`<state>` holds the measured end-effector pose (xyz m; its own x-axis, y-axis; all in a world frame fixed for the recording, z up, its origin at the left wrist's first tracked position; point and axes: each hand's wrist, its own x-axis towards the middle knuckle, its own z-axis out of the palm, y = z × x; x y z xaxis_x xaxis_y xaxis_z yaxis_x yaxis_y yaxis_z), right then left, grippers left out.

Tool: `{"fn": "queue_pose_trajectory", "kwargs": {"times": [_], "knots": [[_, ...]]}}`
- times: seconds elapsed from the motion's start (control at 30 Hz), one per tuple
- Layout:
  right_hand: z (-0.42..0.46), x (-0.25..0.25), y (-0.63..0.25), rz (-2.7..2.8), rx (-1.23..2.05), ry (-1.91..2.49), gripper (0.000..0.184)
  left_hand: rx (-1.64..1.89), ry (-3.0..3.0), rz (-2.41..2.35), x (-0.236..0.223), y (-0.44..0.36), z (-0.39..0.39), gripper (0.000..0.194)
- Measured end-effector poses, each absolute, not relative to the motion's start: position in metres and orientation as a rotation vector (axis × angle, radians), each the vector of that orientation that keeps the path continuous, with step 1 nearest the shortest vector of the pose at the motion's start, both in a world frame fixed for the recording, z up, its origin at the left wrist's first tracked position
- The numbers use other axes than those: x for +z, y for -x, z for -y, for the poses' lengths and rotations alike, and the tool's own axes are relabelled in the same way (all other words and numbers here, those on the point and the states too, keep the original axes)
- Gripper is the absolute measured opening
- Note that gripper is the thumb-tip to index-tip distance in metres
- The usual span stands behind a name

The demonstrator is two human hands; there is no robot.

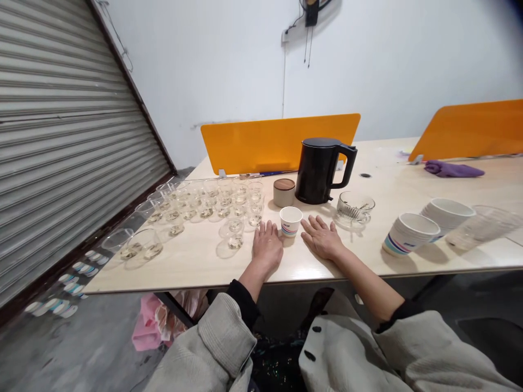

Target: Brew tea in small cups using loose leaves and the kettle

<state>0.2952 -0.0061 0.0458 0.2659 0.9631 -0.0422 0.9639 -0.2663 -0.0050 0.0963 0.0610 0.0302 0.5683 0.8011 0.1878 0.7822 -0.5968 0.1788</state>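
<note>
A white paper cup (291, 222) with coloured stripes stands upright on the table between my two hands. Flat on the tabletop to its left lies my left hand (267, 244), fingers stretched forward, holding nothing. To the right of the cup, my right hand (322, 238) also rests flat with its fingers spread. Behind the cup are a small canister (284, 195) with a wooden lid and a black electric kettle (317, 171). A ribbed glass cup (354, 207) sits beyond my right hand, with something small and dark inside.
Many clear cups (206, 204) with a little dark matter at the bottom crowd the table's left side. Stacked paper cups (411, 234) and tilted clear cups (484, 226) stand at right. An orange divider (253, 144) and a purple cloth (453, 169) are behind. More paper cups (73, 283) are on the floor.
</note>
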Motion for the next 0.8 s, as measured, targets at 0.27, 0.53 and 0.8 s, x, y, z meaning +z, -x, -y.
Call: {"fn": "queue_pose_trajectory", "kwargs": {"times": [0.27, 0.53, 0.8], "knots": [[0.0058, 0.0465, -0.2952, -1.881, -0.075, -2.481, 0.066, 0.377, -2.712, -1.380, 0.0300, -0.0979, -0.0617, 0.060], [0.0062, 0.0488, -0.2943, -1.886, -0.077, -2.486, 0.067, 0.403, -2.710, -1.377, 0.0334, -0.0962, -0.0580, 0.058], [0.0048, 0.0456, -0.2962, -1.890, -0.057, -2.479, 0.066, 0.404, -2.705, -1.375, 0.0327, -0.0973, -0.0585, 0.059]]}}
